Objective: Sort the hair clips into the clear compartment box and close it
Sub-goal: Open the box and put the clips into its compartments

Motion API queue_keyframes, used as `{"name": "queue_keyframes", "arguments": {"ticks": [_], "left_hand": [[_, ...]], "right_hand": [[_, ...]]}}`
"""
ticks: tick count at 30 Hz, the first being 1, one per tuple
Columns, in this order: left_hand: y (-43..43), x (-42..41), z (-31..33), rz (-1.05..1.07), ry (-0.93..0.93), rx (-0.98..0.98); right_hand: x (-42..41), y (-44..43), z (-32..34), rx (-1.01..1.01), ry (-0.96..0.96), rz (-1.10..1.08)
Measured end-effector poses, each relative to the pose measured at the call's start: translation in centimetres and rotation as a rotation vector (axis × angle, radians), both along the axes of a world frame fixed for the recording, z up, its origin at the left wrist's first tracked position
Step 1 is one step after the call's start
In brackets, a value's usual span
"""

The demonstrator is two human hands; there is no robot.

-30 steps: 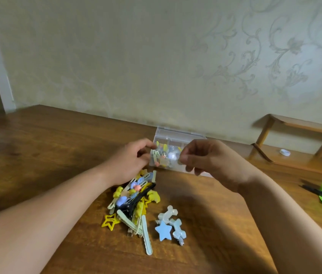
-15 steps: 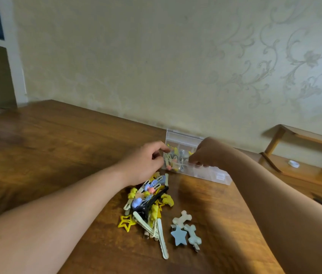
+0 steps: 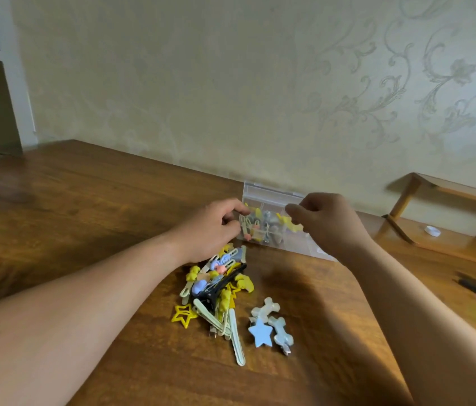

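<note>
No text, label, brand, number or sign is legible. A pale patch (image 3: 320,251) on the front wall of the clear compartment box (image 3: 270,197) is too blurred to read.

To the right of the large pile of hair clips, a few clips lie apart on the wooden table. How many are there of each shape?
white bone-shaped clips: 2
blue star clip: 1
Total: 3
</note>
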State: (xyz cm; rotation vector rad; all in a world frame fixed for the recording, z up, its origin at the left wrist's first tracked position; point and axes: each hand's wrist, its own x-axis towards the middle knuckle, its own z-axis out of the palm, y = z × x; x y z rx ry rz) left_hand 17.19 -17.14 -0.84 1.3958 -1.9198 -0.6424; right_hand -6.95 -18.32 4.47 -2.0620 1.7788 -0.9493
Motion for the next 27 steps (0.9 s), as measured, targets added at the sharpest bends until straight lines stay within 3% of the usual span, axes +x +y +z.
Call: {"name": "queue_keyframes", "arguments": {"ticks": [5, 11, 14, 18, 27], "left_hand": [[0.3, -0.1, 0.1, 0.013, -0.013, -0.014], [0.4, 0.1, 0.1, 0.011, 0.011, -0.03], [0.4, 0.1, 0.0, 0.012, 0.008, -0.034], [0.4, 0.1, 0.0, 0.007, 0.009, -0.037], [0.3, 0.1, -0.1, 0.001, 0.003, -0.04]], "right_hand": [[-0.3, 4.0, -0.9, -0.009, -0.023, 0.213], [-0.6, 5.2, 0.2, 0.46, 0.186, 0.631], [-0.4, 5.4, 0.3, 0.549, 0.198, 0.749], [-0.1, 5.4, 0.1, 0.56, 0.271, 0.783], [-0.1, 5.4, -0.1, 0.398, 0.427, 0.621]]}}
